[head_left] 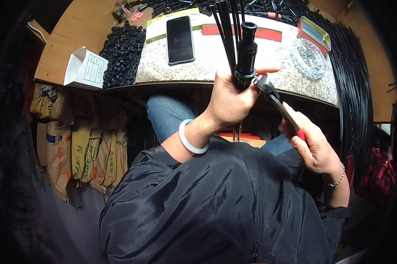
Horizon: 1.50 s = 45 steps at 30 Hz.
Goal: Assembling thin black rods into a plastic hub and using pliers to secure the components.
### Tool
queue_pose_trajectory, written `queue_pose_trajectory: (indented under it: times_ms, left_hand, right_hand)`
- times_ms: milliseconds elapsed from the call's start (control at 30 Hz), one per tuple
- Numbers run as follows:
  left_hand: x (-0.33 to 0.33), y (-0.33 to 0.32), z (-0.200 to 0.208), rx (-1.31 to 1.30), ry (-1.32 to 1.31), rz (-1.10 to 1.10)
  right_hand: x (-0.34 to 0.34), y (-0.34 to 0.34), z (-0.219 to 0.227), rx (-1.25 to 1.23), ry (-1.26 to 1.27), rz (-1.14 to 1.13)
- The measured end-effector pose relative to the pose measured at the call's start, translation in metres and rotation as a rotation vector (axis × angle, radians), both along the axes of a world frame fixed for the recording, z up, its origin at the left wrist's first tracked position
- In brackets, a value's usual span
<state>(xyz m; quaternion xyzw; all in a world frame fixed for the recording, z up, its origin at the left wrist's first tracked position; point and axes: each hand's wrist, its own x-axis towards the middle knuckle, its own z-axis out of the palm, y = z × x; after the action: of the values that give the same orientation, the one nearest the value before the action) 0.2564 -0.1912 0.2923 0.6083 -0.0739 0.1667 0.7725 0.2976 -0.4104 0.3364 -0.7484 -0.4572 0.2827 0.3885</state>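
Observation:
My left hand (pixel 233 101) is wrapped round what looks like a black umbrella frame (pixel 246 55), with a ringed tube end pointing up. Several thin black ribs (pixel 227 33) rise beside the tube, and thin ends hang below the hand. In my right hand (pixel 315 143) is a pair of pliers (pixel 278 105) with a dark body and a red grip. Its jaws touch or nearly touch the lower part of the tube, close to my left fingers; the exact contact is hidden. Both hands are held in front of the table's near edge, above my lap.
The speckled tabletop (pixel 198 72) holds a black smartphone (pixel 180 39), a red strip (pixel 266 34), a clear glass dish (pixel 309 59) and an open tin (pixel 313 35). Small black parts (pixel 125 57) and a white carton (pixel 87 68) lie left. Long black rods (pixel 352 88) overhang the right edge.

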Motion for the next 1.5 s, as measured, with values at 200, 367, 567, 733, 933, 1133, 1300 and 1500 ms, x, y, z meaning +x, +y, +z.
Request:
queue_pose_trajectory:
  times_ms: [200, 367, 567, 733, 933, 1133, 1300, 1500]
  left_hand:
    - [0.003, -0.002, -0.002, 0.088, -0.077, 0.057]
    - [0.001, 0.0, -0.001, 0.165, -0.032, 0.085]
    - [0.007, -0.012, -0.007, 0.064, 0.014, 0.032]
    - [0.009, -0.017, -0.009, 0.01, 0.104, 0.163]
    - [0.009, -0.001, 0.0, 0.018, 0.08, 0.091]
    - [0.009, 0.002, 0.009, -0.123, 0.042, -0.035]
    - [0.006, 0.005, 0.014, -0.081, 0.018, -0.015]
    - [0.008, 0.004, 0.011, -0.064, 0.032, 0.006]
  right_hand:
    - [0.003, 0.001, -0.003, 0.054, 0.055, -0.071]
    - [0.002, 0.002, 0.001, -0.024, 0.257, -0.161]
    - [-0.005, -0.002, -0.038, 0.056, 0.375, -0.286]
    - [0.006, 0.008, -0.06, 0.099, 0.225, -0.414]
    - [0.151, -0.022, -0.057, -0.224, -0.641, -0.66]
    - [0.186, -0.008, -0.042, -0.749, -0.655, -0.679]
    - [0.194, -0.005, -0.046, -0.729, -0.633, -0.636]
    - [0.182, -0.002, -0.043, -0.63, -0.644, -0.715]
